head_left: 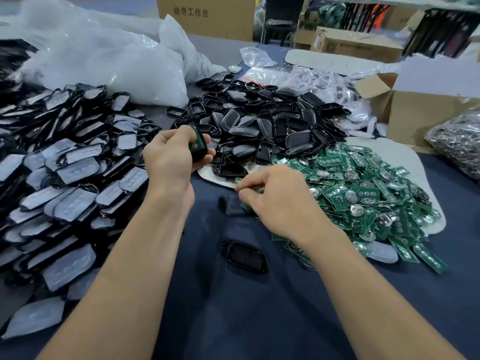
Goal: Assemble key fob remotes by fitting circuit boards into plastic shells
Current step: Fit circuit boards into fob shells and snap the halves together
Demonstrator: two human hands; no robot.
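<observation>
Empty black shell [244, 255] flat on the blue cloth [259, 320], right hand [278, 203] pinching a green circuit board [255, 190] at the edge of the board pile [363, 193], left hand [168, 154] gripping a held shell [198, 145] with a green board inside, shell heap [259, 126] behind.

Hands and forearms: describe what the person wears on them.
Nothing worn shows. The left hand and right hand are bare, without gloves or visible rings. The left forearm and right forearm are bare down to the frame's bottom edge: no sleeve, watch or band in view.
</observation>
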